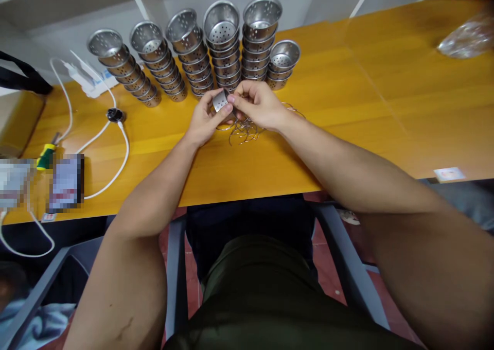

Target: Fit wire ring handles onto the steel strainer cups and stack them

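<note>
A small perforated metal cup (220,101) is tilted on its side above the wooden table. My left hand (204,117) is closed around it, thumb along the near side. My right hand (259,104) pinches at the cup's right end, thumb and fingertips against it; whether a thin wire is also between these fingers cannot be made out. Just below and to the right of both hands lies a loose pile of thin metal rings (245,130), partly covered by my right hand. Behind the hands rise stacks of the same perforated cups (222,25).
A shorter cup stack (284,56) ends the row on the right. Left on the table (347,134) are a power strip (94,85), white cables, a green-yellow screwdriver (47,156) and a blurred phone-like device (66,182). A clear plastic bag (466,37) lies far right.
</note>
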Tool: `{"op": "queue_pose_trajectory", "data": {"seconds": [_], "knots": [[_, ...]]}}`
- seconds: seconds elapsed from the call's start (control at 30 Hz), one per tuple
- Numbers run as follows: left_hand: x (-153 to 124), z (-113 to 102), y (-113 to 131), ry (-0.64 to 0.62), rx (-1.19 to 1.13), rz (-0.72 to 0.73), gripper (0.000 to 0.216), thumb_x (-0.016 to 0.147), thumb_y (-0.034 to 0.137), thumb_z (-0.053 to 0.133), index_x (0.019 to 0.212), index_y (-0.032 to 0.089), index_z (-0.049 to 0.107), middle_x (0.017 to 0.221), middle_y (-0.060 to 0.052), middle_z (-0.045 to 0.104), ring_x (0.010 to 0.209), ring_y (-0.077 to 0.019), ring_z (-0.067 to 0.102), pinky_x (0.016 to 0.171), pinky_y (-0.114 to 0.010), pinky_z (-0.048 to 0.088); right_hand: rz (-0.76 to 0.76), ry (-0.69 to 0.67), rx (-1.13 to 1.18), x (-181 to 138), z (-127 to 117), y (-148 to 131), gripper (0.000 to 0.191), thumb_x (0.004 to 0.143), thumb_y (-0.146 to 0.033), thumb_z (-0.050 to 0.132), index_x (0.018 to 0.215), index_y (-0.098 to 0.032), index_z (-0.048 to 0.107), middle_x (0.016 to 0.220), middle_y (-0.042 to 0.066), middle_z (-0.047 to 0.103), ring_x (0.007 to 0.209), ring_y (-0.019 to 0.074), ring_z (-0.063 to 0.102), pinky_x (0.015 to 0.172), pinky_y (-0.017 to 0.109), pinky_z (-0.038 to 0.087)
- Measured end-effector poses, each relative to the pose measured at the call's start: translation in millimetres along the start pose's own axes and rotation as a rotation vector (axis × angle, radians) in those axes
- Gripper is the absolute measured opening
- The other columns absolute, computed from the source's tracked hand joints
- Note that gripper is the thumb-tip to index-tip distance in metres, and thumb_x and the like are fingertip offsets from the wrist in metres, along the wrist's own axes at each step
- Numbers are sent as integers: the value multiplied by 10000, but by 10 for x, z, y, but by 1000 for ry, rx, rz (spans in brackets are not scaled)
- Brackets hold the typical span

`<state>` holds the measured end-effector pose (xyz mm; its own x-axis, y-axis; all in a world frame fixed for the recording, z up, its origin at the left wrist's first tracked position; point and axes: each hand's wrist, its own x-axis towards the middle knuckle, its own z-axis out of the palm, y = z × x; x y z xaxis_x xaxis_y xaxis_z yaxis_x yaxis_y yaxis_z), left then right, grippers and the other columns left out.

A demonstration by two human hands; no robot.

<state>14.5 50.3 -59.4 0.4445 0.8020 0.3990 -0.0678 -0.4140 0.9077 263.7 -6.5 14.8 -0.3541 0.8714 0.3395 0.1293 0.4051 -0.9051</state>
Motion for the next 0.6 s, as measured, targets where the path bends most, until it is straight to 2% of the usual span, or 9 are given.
{"op": "queue_pose_trajectory", "data": {"seconds": [0.13, 0.23, 0.3, 0.37, 0.43, 0.47, 0.5, 0.53, 0.6], "knots": [[6, 34, 24, 7, 17, 2, 1123, 856, 1097, 1033, 1638, 364, 700, 1552, -135, 794, 1468, -422, 868, 1218, -704, 807, 5, 33, 6, 19, 50, 7, 1004, 841, -1319, 792, 1000, -343, 616, 847, 40, 752, 867, 334, 793, 860, 559, 765], [-11, 52, 58, 28, 12, 15, 1085, 903, 1133, 957, 1622, 367, 684, 1510, -132, 825, 1421, -407, 899, 1172, -673, 824, 7, 55, 153, 47, -23, -122, 1028, 758, -1294, 897, 958, -339, 571, 811, -3, 709, 756, 272, 709, 781, 509, 722], [-26, 27, 57, 58, 14, 13, 997, 1012, 1144, 825, 1625, 375, 663, 1518, -138, 837, 1383, -391, 927, 1146, -653, 837, -9, 145, 284, 67, -186, -265, 1037, 685, -1219, 1025, 930, -332, 548, 791, -50, 672, 638, 201, 613, 624, 411, 600], [-33, -24, 27, 68, 27, 17, 925, 1098, 1120, 728, 1651, 384, 636, 1564, -149, 830, 1423, -391, 929, 1183, -667, 830, -117, 341, 339, 72, -421, -399, 1006, 674, -1134, 1116, 924, -327, 570, 780, -76, 680, 534, 154, 528, 492, 362, 389], [-23, -77, -20, 67, 28, 21, 925, 1104, 1113, 734, 1661, 383, 620, 1603, -153, 812, 1506, -408, 901, 1239, -710, 803, -315, 524, 240, 45, -655, -463, 930, 777, -1101, 1110, 929, -320, 629, 778, -47, 743, 468, 150, 492, 447, 388, 254], [-12, -100, -42, 77, 21, 19, 950, 1078, 1126, 756, 1653, 382, 618, 1616, -151, 803, 1543, -419, 883, 1255, -731, 791, -358, 535, 136, 18, -747, -460, 905, 846, -1117, 1059, 925, -319, 642, 770, -26, 758, 448, 156, 481, 440, 398, 235], [0, -119, -60, 97, 13, 13, 978, 1046, 1146, 776, 1636, 382, 621, 1620, -148, 800, 1572, -430, 866, 1259, -744, 786, -345, 505, 20, -18, -810, -435, 862, 934, -1105, 1004, 923, -315, 659, 781, -6, 771, 448, 163, 485, 445, 401, 258], [12, -135, -72, 123, 7, 0, 996, 1018, 1164, 786, 1615, 383, 630, 1616, -146, 803, 1594, -440, 852, 1255, -747, 787, -306, 429, -119, -60, -843, -394, 798, 1033, -1052, 952, 925, -307, 687, 809, 20, 789, 488, 180, 534, 480, 397, 352], [30, -165, -82, 178, 5, -30, 1000, 992, 1189, 780, 1568, 380, 659, 1576, -149, 821, 1612, -454, 837, 1226, -718, 806, -180, 173, -405, -150, -829, -300, 577, 1158, -817, 913, 968, -290, 774, 939, 79, 860, 693, 258, 713, 707, 446, 607]]}}
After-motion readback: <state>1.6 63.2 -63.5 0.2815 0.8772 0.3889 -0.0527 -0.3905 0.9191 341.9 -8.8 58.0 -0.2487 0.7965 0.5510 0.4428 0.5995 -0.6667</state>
